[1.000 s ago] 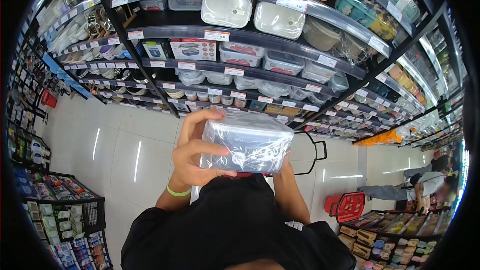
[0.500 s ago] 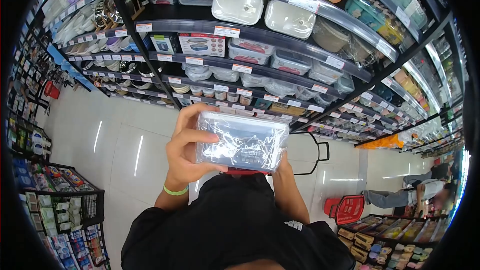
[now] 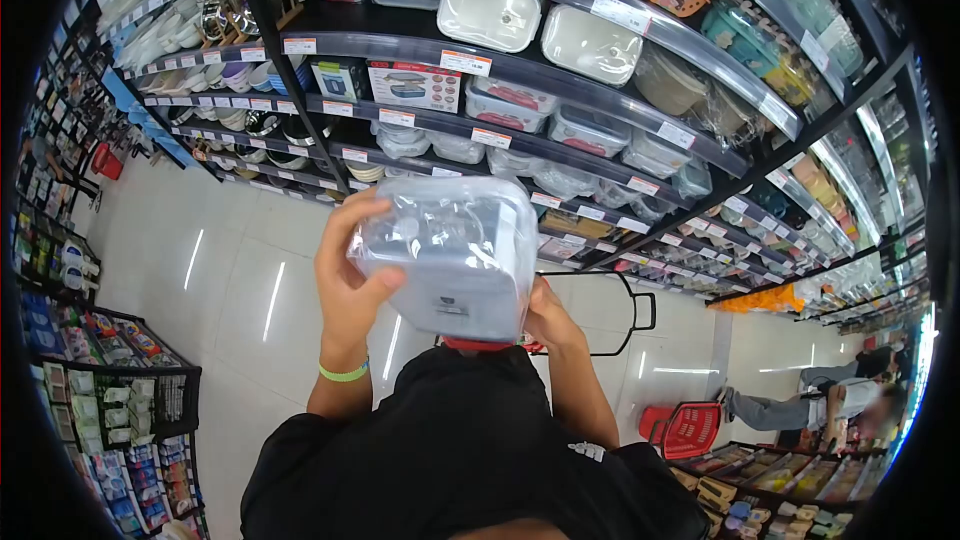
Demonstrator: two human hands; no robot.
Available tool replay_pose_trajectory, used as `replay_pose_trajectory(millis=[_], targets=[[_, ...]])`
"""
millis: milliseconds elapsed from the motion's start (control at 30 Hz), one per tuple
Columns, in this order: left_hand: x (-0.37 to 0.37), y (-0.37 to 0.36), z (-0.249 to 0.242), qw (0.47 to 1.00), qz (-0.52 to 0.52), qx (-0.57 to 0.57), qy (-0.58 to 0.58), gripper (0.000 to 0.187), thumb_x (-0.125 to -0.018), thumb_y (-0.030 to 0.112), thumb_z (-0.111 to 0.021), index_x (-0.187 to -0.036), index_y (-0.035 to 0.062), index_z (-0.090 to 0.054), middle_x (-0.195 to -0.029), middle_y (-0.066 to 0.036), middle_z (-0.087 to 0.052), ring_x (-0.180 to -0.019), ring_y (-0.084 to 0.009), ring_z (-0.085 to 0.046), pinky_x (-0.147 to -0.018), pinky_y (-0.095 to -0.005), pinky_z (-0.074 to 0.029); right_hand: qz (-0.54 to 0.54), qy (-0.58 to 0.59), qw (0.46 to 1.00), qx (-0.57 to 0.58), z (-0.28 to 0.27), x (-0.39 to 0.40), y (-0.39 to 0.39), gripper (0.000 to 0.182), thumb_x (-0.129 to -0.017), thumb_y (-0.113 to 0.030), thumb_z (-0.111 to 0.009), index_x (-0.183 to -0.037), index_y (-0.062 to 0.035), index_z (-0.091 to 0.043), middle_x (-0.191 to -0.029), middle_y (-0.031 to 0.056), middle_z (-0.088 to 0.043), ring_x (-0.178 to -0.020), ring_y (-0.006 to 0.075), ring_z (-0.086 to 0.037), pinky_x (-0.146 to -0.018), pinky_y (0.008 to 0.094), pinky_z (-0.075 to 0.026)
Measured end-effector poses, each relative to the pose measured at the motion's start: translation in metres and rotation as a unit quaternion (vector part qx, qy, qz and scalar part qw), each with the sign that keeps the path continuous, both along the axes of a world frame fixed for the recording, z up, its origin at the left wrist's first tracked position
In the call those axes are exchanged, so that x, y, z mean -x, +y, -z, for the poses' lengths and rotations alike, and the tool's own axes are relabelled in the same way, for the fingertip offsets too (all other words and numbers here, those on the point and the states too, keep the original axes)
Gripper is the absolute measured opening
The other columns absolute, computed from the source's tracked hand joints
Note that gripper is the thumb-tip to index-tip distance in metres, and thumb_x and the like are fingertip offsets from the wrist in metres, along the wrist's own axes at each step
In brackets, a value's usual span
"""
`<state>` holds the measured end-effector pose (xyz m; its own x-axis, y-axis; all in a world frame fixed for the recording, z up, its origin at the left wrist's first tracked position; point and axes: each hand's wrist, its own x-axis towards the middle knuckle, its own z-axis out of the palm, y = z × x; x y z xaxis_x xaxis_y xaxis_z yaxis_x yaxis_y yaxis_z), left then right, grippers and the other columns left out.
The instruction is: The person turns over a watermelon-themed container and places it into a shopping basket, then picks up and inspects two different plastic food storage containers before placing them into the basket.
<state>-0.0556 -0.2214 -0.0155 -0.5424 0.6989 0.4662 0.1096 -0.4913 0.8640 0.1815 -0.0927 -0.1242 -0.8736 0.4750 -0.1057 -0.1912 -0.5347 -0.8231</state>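
A clear plastic food storage container (image 3: 450, 260) in shiny wrap is held up in front of my chest, turned at an angle. My left hand (image 3: 350, 270) grips its left side, thumb on the near face and fingers spread over the far edge. My right hand (image 3: 553, 320) is curled against its lower right corner, with some fingertips hidden behind it. A small label shows on the container's near face. Below it, a bit of red (image 3: 480, 345) shows, and a black wire handle (image 3: 630, 315) sticks out to the right.
Ahead stand store shelves (image 3: 590, 110) with boxed and plastic containers and price tags. At lower left is a display rack (image 3: 150, 395). To the right, a red shopping basket (image 3: 690, 428) stands on the floor near a person (image 3: 800, 410).
The container has been tilted and turned, so a deeper side now shows instead of its flat face. Both hands have shifted slightly left with it.
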Motion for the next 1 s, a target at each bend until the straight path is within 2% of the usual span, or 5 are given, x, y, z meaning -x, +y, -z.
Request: replay_pose_trajectory(millis=[67,267,500,667,1000], targets=[[0.001,0.004,-0.001,0.999,-0.009,0.045,0.009,0.061,-0.084,0.035,-0.074,-0.131,-0.0002,-0.054,-0.128,-0.013,-0.054,-0.118,-0.0221,-0.052,-0.103,-0.0341,-0.039,-0.039,-0.017,0.999,-0.023,0.007,-0.006,-0.002,0.104,-0.08,-0.071,-0.067,-0.145,0.0047,-0.039,-0.14,0.013,-0.052,-0.129,0.0227,-0.05,-0.105,0.0391,-0.042],[-0.018,0.021,-0.001,0.995,0.03,0.081,-0.058,0.058,-0.09,0.025,-0.067,-0.137,0.0,-0.044,-0.129,-0.013,-0.052,-0.118,-0.0211,-0.05,-0.104,-0.0343,-0.039,-0.047,0.007,0.999,-0.003,-0.004,-0.015,-0.008,0.105,-0.079,-0.072,-0.066,-0.143,0.0074,-0.041,-0.138,0.0158,-0.053,-0.129,0.0233,-0.05,-0.106,0.04,-0.041],[-0.039,0.023,-0.018,0.994,0.069,0.078,-0.028,0.079,-0.088,0.02,-0.068,-0.152,0.0002,-0.026,-0.135,-0.016,-0.049,-0.127,-0.0241,-0.048,-0.108,-0.0372,-0.037,-0.072,0.049,0.996,0.011,0.001,-0.023,-0.003,0.103,-0.083,-0.068,-0.065,-0.149,0.004,-0.033,-0.141,0.0162,-0.051,-0.131,0.0246,-0.049,-0.108,0.0411,-0.04],[-0.062,0.028,-0.03,0.99,0.118,0.072,-0.02,0.107,-0.075,0.013,-0.081,-0.157,0.0,-0.012,-0.137,-0.019,-0.049,-0.128,-0.0256,-0.049,-0.109,-0.0391,-0.037,-0.056,0.066,0.996,0.019,0.007,-0.046,0.001,0.098,-0.084,-0.065,-0.066,-0.149,0.0012,-0.034,-0.139,0.0145,-0.053,-0.129,0.0255,-0.051,-0.108,0.0415,-0.041],[-0.119,0.05,-0.047,0.986,0.142,0.083,0.002,0.104,-0.076,0.008,-0.076,-0.156,-0.0002,-0.011,-0.134,-0.018,-0.05,-0.127,-0.0251,-0.049,-0.11,-0.04,-0.036,-0.056,0.112,0.992,0.019,0.027,-0.11,0.012,0.095,-0.087,-0.066,-0.061,-0.148,0.001,-0.036,-0.139,0.0137,-0.053,-0.129,0.0251,-0.051,-0.108,0.0411,-0.041]])
